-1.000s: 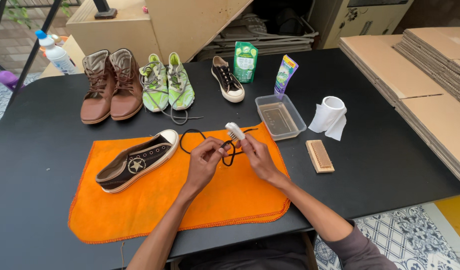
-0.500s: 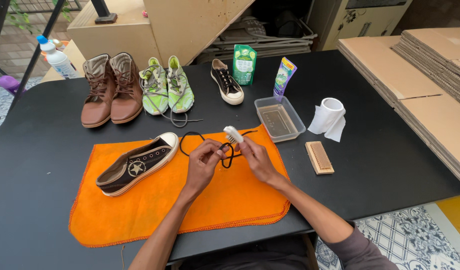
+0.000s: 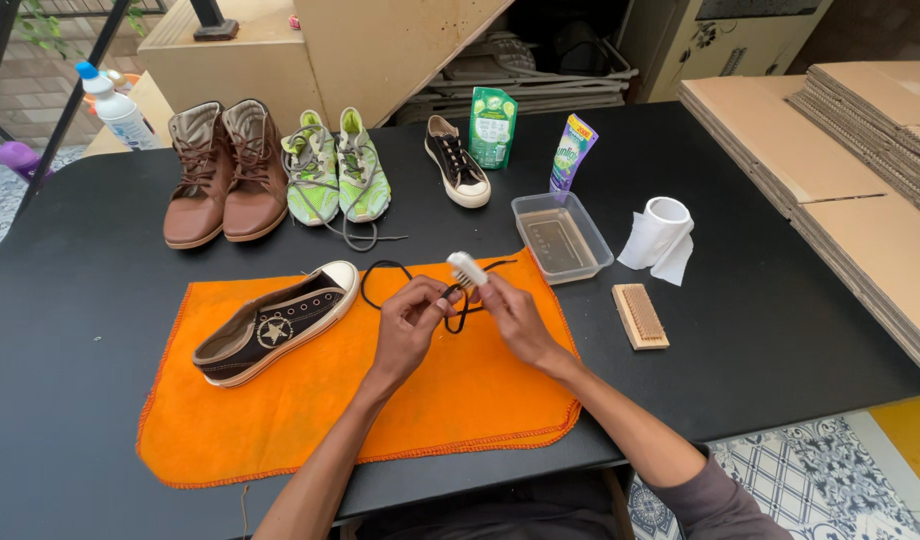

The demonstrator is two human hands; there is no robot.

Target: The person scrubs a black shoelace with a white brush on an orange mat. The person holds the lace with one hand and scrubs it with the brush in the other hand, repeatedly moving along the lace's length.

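Note:
My left hand pinches a black shoelace that loops over the orange cloth. My right hand holds a small white-headed brush, a toothbrush by its look, with its head pressed against the lace between the two hands. A dark low sneaker with a white sole and no lace lies on its side on the cloth, left of my left hand.
On the black table stand brown boots, green sneakers, a second dark sneaker, two pouches, a clear tub, a paper roll and a wooden brush. Cardboard sheets lie at the right.
Both hands have stayed at the same spot over the cloth, with the brush head shifting slightly along the lace. Nothing else has moved.

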